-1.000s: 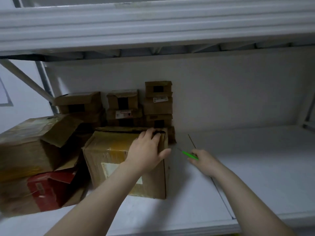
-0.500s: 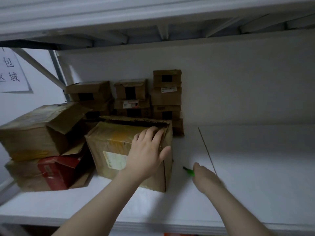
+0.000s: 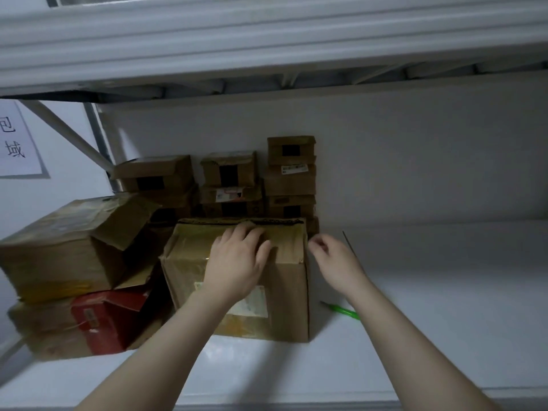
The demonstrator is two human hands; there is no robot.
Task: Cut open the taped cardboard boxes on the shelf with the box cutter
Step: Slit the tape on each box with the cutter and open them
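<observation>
A taped brown cardboard box (image 3: 284, 295) stands on the white shelf (image 3: 430, 307) in front of me. My left hand (image 3: 237, 262) lies flat on its taped top with the fingers stretched toward the far edge. My right hand (image 3: 335, 262) hovers beside the box's upper right corner, fingers loosely curled and holding nothing. The green box cutter (image 3: 341, 310) lies on the shelf just right of the box, partly under my right forearm.
A larger box with a raised flap (image 3: 68, 241) sits on a red and brown box (image 3: 89, 324) at the left. Several small boxes (image 3: 290, 176) are stacked against the back wall. A paper sign (image 3: 14, 140) hangs at far left. An upper shelf beam (image 3: 267, 46) runs overhead.
My right hand has put the green box cutter down on the shelf and risen to the box's upper right corner. My left hand has stayed on the box top.
</observation>
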